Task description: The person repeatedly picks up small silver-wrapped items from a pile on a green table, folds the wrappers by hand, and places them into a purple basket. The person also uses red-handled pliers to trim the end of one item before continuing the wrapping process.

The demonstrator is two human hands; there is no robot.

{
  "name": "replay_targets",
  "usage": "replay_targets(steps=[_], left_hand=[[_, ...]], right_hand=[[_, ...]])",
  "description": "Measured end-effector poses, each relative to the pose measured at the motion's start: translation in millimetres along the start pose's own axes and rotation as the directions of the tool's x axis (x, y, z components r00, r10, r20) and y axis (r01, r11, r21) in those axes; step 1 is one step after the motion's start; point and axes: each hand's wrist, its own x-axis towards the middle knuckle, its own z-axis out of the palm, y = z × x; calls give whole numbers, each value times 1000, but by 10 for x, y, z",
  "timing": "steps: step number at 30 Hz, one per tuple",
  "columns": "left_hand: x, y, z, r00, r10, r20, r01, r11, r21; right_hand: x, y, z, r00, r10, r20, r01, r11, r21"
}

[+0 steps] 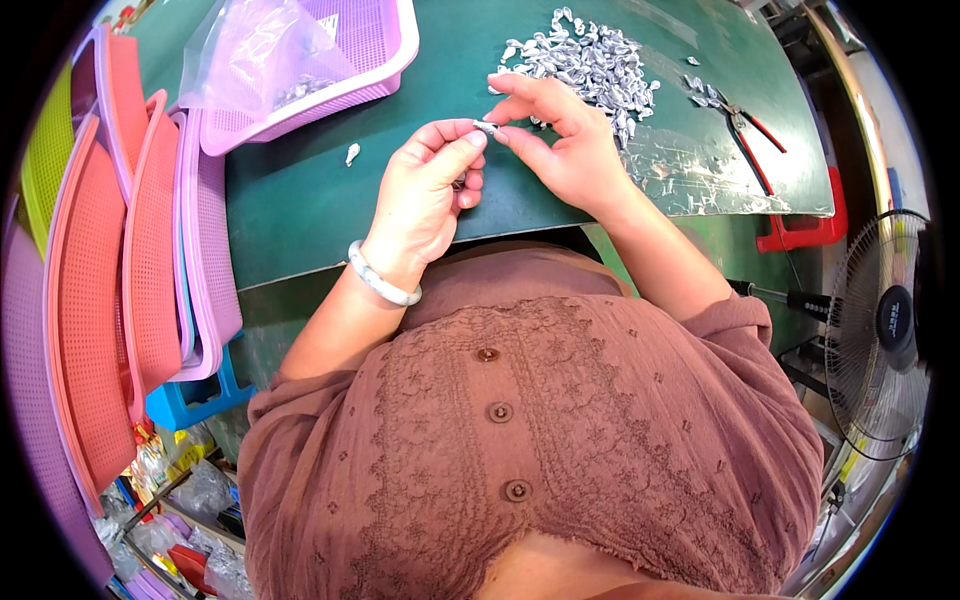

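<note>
Over the near edge of the green table (300, 215), both hands meet at a small silver piece (486, 127). My left hand (420, 180) pinches it between thumb and forefinger; its other fingers are curled in, with something dark and shiny partly showing in them. My right hand (570, 145) has its thumb and a fingertip closed at the piece's other end, with another finger lifted. Behind the right hand lies a heap of silver teardrop-shaped pieces (595, 65). One similar loose piece (352, 154) rests left of my left hand.
Red-handled pliers (742, 130) lie at the right beside a few silver pieces (704, 94). A purple basket (407, 50) with a clear plastic bag (240, 65) stands back left. Coloured baskets (85, 300) crowd the left side. A fan (880, 320) and red stool (815, 225) are right.
</note>
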Motion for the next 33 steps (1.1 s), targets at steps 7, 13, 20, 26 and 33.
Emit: replay_targets(steps=[7, 13, 20, 26, 33], left_hand=[[-25, -40, 74, 970, 240, 23, -239, 946, 217], [-29, -63, 89, 929, 362, 72, -364, 868, 337], [-52, -49, 91, 967, 249, 50, -254, 939, 231], [-47, -21, 58, 991, 137, -2, -136, 986, 96], [-69, -6, 82, 994, 111, -5, -110, 988, 113]], right_hand=[[-79, -22, 47, 999, -40, -6, 40, 994, 101], [-118, -17, 71, 997, 73, 31, -79, 955, 287], [-136, 8, 92, 996, 94, 7, -90, 930, 358], [-133, -10, 75, 994, 108, 7, -104, 936, 335], [-112, -52, 42, 1000, 11, -13, -8, 983, 182]])
